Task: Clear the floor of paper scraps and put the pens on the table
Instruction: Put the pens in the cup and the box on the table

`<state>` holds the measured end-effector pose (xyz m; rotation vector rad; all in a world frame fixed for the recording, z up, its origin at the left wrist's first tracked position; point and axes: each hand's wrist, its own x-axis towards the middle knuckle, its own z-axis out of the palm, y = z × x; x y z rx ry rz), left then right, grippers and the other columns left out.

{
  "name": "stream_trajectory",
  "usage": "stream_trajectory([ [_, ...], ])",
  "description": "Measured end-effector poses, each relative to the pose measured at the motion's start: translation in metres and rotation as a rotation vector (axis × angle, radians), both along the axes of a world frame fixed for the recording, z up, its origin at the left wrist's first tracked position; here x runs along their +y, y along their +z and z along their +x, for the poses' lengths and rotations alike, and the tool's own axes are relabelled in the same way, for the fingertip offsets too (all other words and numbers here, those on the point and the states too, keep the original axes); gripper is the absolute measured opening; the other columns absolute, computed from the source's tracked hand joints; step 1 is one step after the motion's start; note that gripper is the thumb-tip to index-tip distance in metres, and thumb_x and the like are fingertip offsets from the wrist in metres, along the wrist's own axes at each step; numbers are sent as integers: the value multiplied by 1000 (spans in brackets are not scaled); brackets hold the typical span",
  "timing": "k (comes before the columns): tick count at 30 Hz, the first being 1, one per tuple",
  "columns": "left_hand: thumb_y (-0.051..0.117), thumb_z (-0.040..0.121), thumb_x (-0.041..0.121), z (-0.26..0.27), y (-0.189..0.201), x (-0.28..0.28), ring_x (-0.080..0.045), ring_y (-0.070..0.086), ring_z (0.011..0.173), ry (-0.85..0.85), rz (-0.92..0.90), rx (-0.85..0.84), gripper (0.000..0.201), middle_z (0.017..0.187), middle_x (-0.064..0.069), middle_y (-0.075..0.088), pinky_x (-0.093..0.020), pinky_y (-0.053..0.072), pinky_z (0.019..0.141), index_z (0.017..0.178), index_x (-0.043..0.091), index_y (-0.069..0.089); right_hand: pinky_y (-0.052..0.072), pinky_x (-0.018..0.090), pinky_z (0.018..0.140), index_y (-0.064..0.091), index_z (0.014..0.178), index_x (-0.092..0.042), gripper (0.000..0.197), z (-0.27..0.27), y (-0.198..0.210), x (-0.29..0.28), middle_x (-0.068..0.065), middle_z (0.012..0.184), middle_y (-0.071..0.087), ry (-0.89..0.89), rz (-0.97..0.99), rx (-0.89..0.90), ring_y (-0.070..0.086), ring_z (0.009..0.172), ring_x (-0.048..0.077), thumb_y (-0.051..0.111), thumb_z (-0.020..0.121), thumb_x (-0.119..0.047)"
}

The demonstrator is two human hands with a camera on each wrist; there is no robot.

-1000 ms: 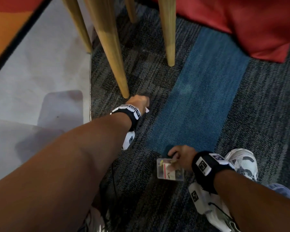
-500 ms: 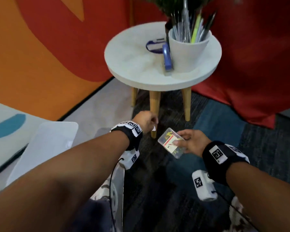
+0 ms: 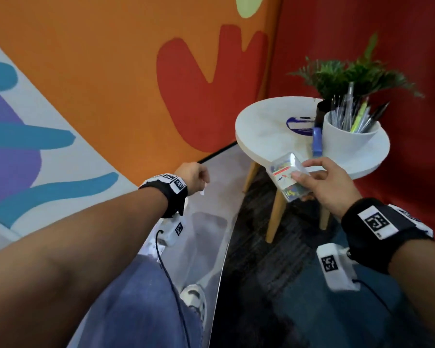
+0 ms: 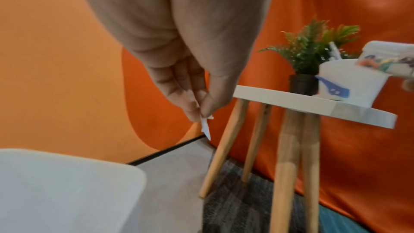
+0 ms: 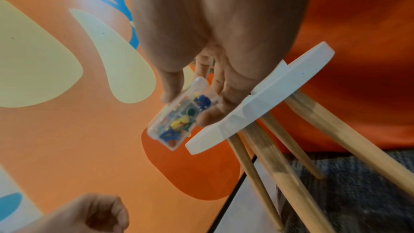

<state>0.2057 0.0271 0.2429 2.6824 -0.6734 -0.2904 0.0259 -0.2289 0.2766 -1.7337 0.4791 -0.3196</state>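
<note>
- Left hand (image 4: 179, 45) fingers (image 4: 190, 102) pinch a white paper scrap (image 4: 205, 127) at mid-frame — its tip hangs below them.
- Right hand (image 3: 329, 184) fingers curl around a clear box of pushpins (image 3: 288, 179), right of centre, at the near edge of the round white table (image 3: 266, 136).
- Pens (image 3: 349, 114) stand in a white cup (image 3: 347, 144) on the table, upper right, in front of a potted plant (image 3: 347, 74).
- Below the table: grey carpet (image 3: 256, 259).

No words, brands or numbers can be read. The black wristbands (image 3: 377, 224) and the white camera housings (image 3: 333, 268) under the wrists carry square black-and-white coded markers. The clear plastic box of coloured push pins (image 3: 288, 178) bears a white label with a red stripe, its print too blurred to read.
</note>
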Motion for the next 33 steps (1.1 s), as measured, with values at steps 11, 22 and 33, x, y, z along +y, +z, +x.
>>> stream_trajectory([
  [11,59,85,7,19,-28,74,-17,66,92,266,358,158,20,92,2,68,-21,50,71,99,16,70,61,40,59,40,82,-32,31,36,-4,-2,19,100,66,-238,-120,-105,70,77,26,69,87,-23],
  [22,69,84,14,31,-24,44,-18,61,82,214,201,57,18,103,-2,70,-25,50,74,99,23,69,57,49,81,45,75,-45,25,61,-20,-14,-3,107,66,-340,-180,-9,68,92,27,66,81,-32],
  [33,56,94,33,-7,37,-118,-19,62,92,-136,-327,-28,38,111,0,66,-28,44,74,129,22,48,58,47,77,47,86,-43,26,71,-16,-23,1,104,62,-394,-74,36,69,87,27,63,83,-22],
])
